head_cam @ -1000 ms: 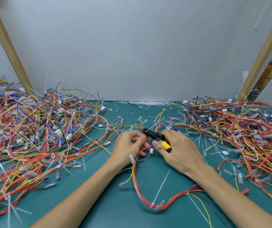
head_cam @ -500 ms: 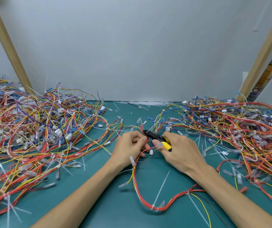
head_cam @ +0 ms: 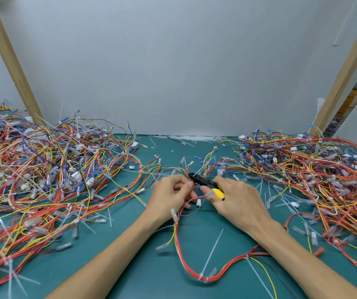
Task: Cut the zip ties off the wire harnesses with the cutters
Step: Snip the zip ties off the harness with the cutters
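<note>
In the head view, the cutters [head_cam: 204, 182] are gripped in the right hand [head_cam: 238, 199]. Its fingers are curled round the yellow handle, and the black head is pointed toward the left hand [head_cam: 171, 195]. Red wires of a wire harness [head_cam: 187, 266] are pinched in the left hand, just at the cutter tip. The harness is looped on the green bench [head_cam: 147, 272] below both wrists. One heap of harnesses [head_cam: 43, 169] is seen outward of the left hand, a second heap [head_cam: 313, 173] outward of the right hand.
</note>
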`<state>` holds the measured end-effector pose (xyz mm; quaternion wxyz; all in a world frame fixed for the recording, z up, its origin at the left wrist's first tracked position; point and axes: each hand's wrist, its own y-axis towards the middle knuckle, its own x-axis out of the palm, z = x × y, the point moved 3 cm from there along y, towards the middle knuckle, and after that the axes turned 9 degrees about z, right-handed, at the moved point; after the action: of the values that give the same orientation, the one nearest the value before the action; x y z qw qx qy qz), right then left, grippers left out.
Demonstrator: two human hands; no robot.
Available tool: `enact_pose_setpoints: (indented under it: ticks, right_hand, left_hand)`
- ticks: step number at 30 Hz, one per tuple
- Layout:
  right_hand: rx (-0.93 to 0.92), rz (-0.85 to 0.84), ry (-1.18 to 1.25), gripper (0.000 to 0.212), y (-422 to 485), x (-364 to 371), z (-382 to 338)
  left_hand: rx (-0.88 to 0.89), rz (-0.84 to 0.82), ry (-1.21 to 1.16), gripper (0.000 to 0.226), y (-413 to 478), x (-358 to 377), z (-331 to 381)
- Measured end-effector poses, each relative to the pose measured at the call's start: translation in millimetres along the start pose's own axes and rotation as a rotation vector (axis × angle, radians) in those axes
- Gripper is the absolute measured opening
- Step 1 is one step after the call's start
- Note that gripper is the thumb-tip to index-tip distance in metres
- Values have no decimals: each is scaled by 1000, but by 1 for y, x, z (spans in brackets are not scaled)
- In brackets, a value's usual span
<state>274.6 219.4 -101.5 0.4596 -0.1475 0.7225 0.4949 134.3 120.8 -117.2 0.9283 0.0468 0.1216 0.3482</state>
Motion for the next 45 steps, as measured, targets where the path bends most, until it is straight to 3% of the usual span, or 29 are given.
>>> enact_pose_setpoints:
  ticks: [23, 29, 35, 39, 42, 45]
  right_hand:
    - [34, 103, 6, 67, 3, -2, 4]
    - [281, 233, 268, 59, 4, -6, 21]
    - [402, 284, 518, 54, 5, -5, 25]
    - [684, 248, 1181, 47, 6, -2, 26]
    - [893, 118, 1426, 53, 4, 3, 28]
    - [918, 35, 1475, 56, 6, 5, 31]
  left_hand:
    - [-19, 22, -11, 22, 2, -3, -2]
    - [-51, -7, -56, 23, 3, -4, 2]
    - [-102, -81, -165, 26, 11, -12, 2]
    - [-239, -210, -293, 28, 20, -21, 6]
    - [-166, -256, -85, 30, 23, -33, 10]
    - [200, -191, 544, 33, 24, -49, 21]
